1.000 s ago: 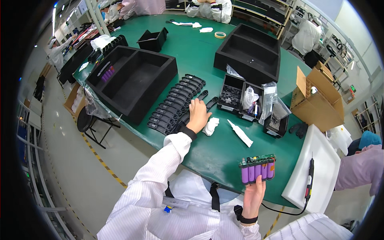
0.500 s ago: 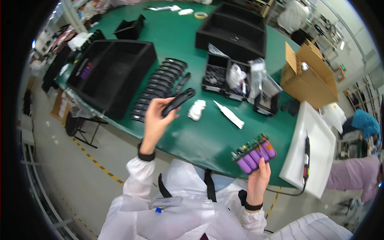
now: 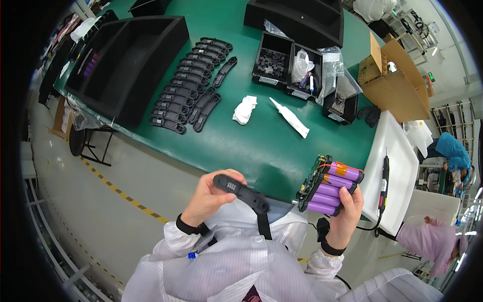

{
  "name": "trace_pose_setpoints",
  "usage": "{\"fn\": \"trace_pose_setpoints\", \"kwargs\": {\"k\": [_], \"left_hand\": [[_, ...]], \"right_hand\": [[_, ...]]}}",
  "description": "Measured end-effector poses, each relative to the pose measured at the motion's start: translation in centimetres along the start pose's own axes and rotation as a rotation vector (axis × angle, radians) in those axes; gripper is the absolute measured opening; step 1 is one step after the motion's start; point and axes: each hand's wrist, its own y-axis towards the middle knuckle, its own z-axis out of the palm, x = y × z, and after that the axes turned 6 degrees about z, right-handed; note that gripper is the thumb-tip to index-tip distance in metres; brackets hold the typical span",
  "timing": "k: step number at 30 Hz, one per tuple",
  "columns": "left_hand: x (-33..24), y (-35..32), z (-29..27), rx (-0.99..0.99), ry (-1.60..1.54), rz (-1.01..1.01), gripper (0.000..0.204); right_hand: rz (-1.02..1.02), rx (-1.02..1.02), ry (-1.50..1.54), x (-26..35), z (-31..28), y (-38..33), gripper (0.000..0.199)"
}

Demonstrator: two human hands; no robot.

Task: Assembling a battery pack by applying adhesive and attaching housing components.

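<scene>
While the left hand (image 3: 209, 194) curls its fingers around a curved black plastic bracket (image 3: 241, 192) at chest height, the right hand (image 3: 347, 211) clasps a purple battery pack (image 3: 329, 187) just beside it; lining up the bracket's curve squarely against the cells looks key.

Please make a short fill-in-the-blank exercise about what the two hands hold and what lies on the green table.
1. The left hand holds a curved plastic part of ____ colour.
2. The right hand holds a battery pack whose cells are ____.
3. The white tube lies on the ____ table.
4. The crumpled white cloth lies to the ____ of the tube.

Missing words: black; purple; green; left
</scene>
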Motion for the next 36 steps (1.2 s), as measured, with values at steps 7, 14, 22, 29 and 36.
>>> {"fn": "trace_pose_setpoints", "kwargs": {"k": [7, 14, 22, 29, 36], "left_hand": [[0.6, 0.2, 2.8, 0.021, -0.196, -0.010, 0.042], [0.3, 0.1, 3.0, 0.019, -0.156, 0.007, 0.034], [0.3, -0.2, 3.4, 0.023, -0.107, -0.014, 0.040], [1.7, -0.8, 3.1, 0.003, -0.051, 0.013, 0.036], [2.2, -0.8, 3.7, 0.044, 0.041, 0.103, 0.035]], "right_hand": [[-0.001, 0.142, -0.074, 1.6, 2.7, -0.5, 0.032], [0.064, 0.253, -0.141, 1.3, 4.7, -0.7, 0.036], [0.086, 0.266, -0.223, 2.2, 5.9, -1.2, 0.023], [0.104, 0.252, -0.312, 2.1, 5.9, -1.8, 0.021], [-0.088, 0.293, -0.681, 1.9, 5.3, -2.3, 0.023]]}}
